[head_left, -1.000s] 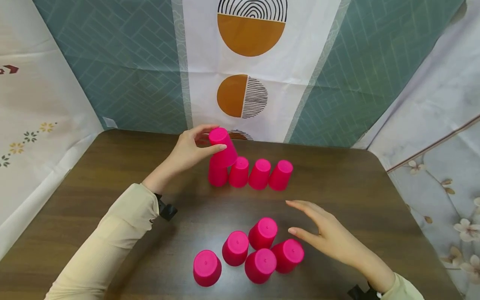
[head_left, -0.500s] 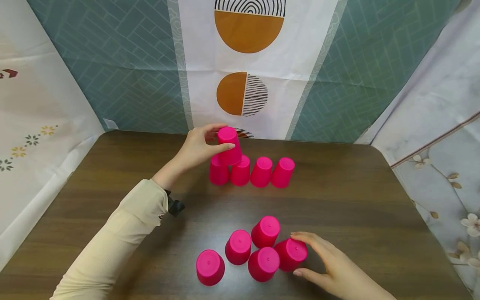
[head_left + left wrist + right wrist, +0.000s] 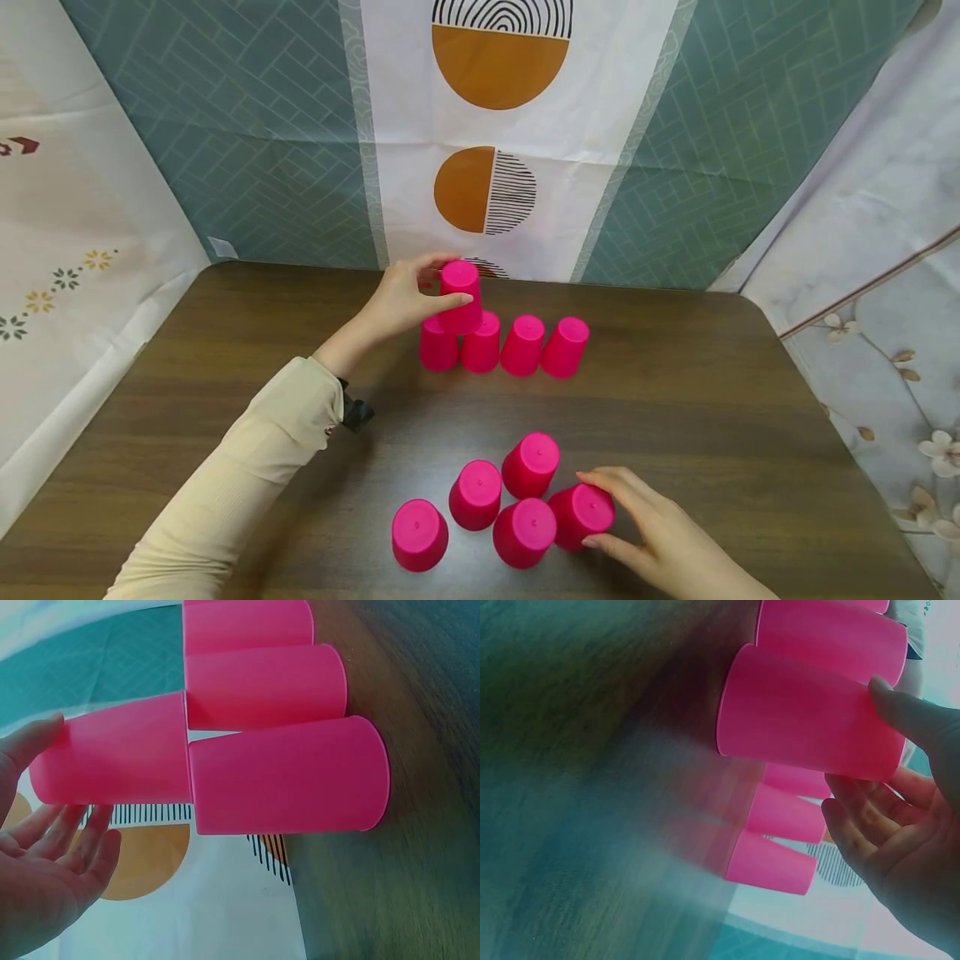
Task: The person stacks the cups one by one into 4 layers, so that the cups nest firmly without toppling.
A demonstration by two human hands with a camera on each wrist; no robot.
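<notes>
Four upside-down pink cups stand in a row (image 3: 522, 344) at the back of the dark wooden table (image 3: 712, 392). My left hand (image 3: 454, 280) holds another pink cup (image 3: 460, 298) upside down on top of the row's two left cups; in the left wrist view this cup (image 3: 112, 754) sits against the lower cup (image 3: 289, 776), with my thumb on it. Several more upside-down cups (image 3: 475, 494) are grouped nearer me. My right hand (image 3: 594, 510) grips the rightmost cup of that group (image 3: 581, 515), which also appears in the right wrist view as a cup (image 3: 810, 712).
Patterned cloth panels (image 3: 502, 167) wall the table at the back and on both sides. Bare tabletop lies to the left (image 3: 187, 358) and right of the cups. The rounded table corner (image 3: 757, 312) is at the back right.
My right hand dropped from above the table onto the rightmost near cup and closed round it. My left hand shifted its cup slightly right, over the first two cups of the row.
</notes>
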